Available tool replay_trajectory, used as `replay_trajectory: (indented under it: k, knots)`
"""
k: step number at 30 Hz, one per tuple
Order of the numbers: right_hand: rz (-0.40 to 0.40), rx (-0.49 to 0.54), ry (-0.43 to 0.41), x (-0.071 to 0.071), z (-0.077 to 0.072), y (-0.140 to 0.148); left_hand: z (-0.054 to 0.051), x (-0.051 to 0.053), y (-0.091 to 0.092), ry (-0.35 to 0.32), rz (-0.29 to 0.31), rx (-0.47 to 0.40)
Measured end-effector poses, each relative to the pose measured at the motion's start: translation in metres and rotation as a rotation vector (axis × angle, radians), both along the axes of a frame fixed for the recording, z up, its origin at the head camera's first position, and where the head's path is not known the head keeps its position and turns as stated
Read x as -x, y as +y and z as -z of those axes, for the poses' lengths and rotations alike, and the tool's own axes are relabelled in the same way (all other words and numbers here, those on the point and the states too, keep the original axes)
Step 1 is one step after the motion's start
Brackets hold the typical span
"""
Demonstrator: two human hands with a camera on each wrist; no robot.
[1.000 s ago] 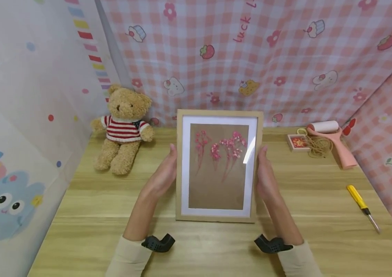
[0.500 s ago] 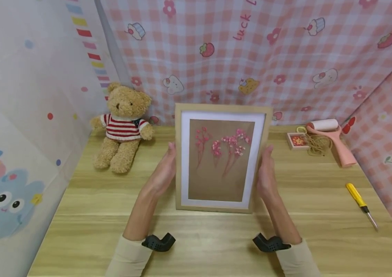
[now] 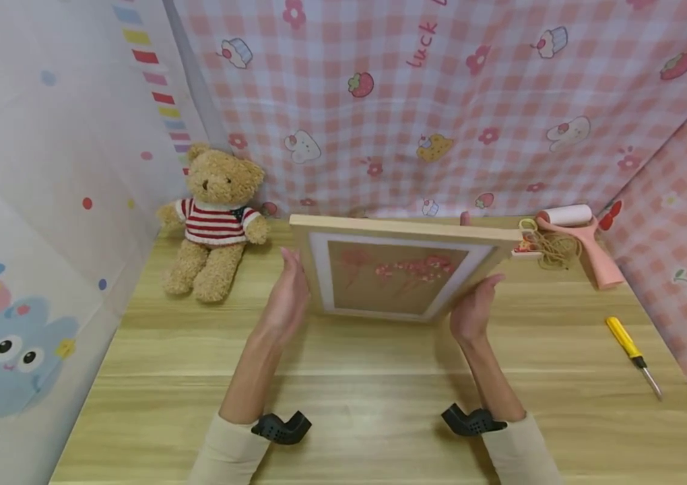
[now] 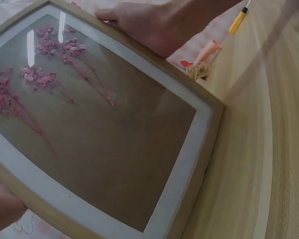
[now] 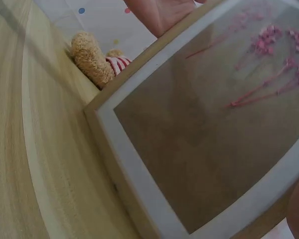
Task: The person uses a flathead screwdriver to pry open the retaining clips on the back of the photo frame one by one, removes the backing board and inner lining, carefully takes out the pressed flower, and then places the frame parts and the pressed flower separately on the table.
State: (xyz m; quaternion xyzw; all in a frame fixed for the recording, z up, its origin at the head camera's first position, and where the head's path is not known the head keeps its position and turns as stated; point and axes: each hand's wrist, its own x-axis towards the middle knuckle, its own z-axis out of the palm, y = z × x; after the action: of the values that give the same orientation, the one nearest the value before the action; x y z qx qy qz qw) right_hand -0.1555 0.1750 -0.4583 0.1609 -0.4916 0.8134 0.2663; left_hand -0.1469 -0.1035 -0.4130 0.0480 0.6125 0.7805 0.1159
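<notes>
Picture frame (image 3: 380,279) of pale wood, held steeply between two hands over the middle of a table, glass towards the person and top edge raised. Behind the glass, sprigs of pink flowers (image 3: 422,267) lie on a brown backing, bordered by a white mat (image 3: 321,269). Whether the bottom edge touches the table, I cannot tell.

The left hand (image 3: 287,300) grips the left side and the right hand (image 3: 473,313) grips the right; most of their fingers are hidden behind the wood. The right thumb points outward, away from the edge. Each arm has a cream sleeve (image 3: 228,451) and a black wrist mount (image 3: 283,428).

Near the frame's left side, at the back of the table, sits a teddy bear (image 3: 216,222) in a red-and-white striped sweater. At the back right, a small box (image 3: 527,254) is partly covered by the frame's corner, with a tangle of twine (image 3: 557,249) against it and a pink-handled roller (image 3: 592,252) just beside. Closer to the person, a yellow screwdriver (image 3: 628,340) lies by the right edge.

Underneath is the wood-grain table (image 3: 349,417); behind hangs a pink checked cloth (image 3: 380,101) printed with strawberries and cupcakes.
</notes>
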Motion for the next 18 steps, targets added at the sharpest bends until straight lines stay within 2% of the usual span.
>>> replay_trajectory:
  k: [3, 6, 8, 13, 18]
  knots:
    - [-0.076, -0.109, 0.104, 0.001, 0.003, 0.004, 0.0, 0.0, 0.0, 0.046, 0.011, -0.02]
    - [-0.114, -0.135, 0.133, 0.0, 0.004, 0.004, -0.001, 0.0, 0.002, 0.119, 0.039, -0.025]
    - [-0.121, -0.151, 0.141, 0.0, 0.005, 0.005, -0.003, -0.002, 0.003, 0.132, 0.04, -0.004]
    - [-0.104, -0.203, 0.097, -0.003, 0.004, 0.009, -0.006, -0.012, 0.003, 0.088, 0.014, 0.06]
    - [-0.132, -0.261, 0.017, -0.02, 0.004, 0.012, -0.001, -0.027, 0.001, 0.075, 0.028, 0.121]
